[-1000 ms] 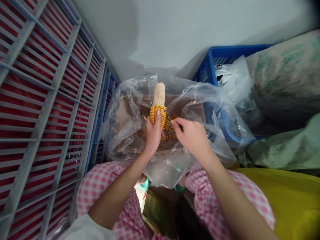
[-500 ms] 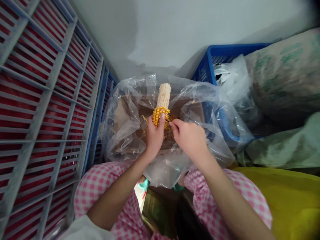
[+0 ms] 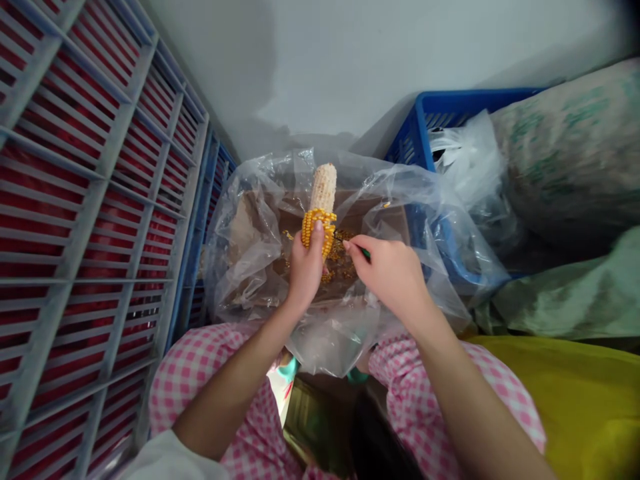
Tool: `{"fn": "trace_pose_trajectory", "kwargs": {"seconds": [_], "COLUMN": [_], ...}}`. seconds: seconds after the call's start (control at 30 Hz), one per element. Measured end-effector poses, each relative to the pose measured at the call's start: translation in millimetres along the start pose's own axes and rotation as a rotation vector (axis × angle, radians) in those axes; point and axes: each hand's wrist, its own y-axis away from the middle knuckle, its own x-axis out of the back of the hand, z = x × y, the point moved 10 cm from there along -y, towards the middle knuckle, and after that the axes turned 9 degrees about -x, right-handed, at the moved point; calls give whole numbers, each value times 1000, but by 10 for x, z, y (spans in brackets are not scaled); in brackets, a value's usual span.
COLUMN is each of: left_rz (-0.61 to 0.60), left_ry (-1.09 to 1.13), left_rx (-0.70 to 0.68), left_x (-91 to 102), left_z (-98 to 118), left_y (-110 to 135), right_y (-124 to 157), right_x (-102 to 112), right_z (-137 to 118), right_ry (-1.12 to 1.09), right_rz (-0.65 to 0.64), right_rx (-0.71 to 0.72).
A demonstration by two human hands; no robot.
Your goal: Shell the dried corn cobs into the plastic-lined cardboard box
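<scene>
Gripping one corn cob [image 3: 324,191] in left hand [image 3: 307,267], one thin tool [image 3: 367,254] in right hand [image 3: 389,270]. Held above one plastic-lined box [image 3: 356,201].

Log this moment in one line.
left hand: holds corn cob, far end bare | right hand: holds thin tool, tip near cob | below: loose kernels in plastic-lined box

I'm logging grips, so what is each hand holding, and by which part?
The left hand holds a corn cob by its near, kernel-covered end; the right hand grips a slim tool, partly green, mostly hidden, exact hold unclear.
</scene>
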Motion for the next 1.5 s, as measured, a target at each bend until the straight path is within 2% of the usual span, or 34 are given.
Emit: {"fn": "trace_pose_trajectory", "kwargs": {"seconds": [0.3, 0.57, 0.7, 0.83, 0.9, 1.0, 1.07, 1.13, 1.2, 1.33, 1.4, 1.5], "left_rz": [-44, -86, -61, -8, 17, 47, 32, -15, -38, -13, -14, -19], "left_ry": [-75, 20, 48, 50, 82, 170, 251, 332, 385, 401, 386, 330], "left_rx": [-76, 35, 35, 60, 48, 65, 158, 252, 283, 277, 267, 236], "left_x": [-39, -82, -56, -15, 0, 15, -21, -91, -118, -55, -33, -16], "left_z": [142, 52, 8, -88, -99, -110, -163, -192, -164, -94, -77, -63], "left_y": [48, 47, 23, 9, 3, 10, 37, 68, 65, -5, -37, -60], "right_y": [0, -19, -13, 43, 73, 60, 5, -57, -105, -75, -28, 7], "right_x": [27, 40, -53, -236, -353, -526, -642, -674, -537, -130, -67, -69], "right_z": [18, 22, -14, -64, -108, -164, -173, -161, -115, -87, -111, -139], "right_ry": [-14, -151, -246, -322, -424, -706, -916, -1031, -981, -564, -404, -282], "right_rz": [2, -9, -15, 38, 60, 44, -43, -133, -124, 10, 13, -3], "right_rx": [26, 58, 16, -83, -117, -145, -176, -190, -148, 37, 94, 117]}}
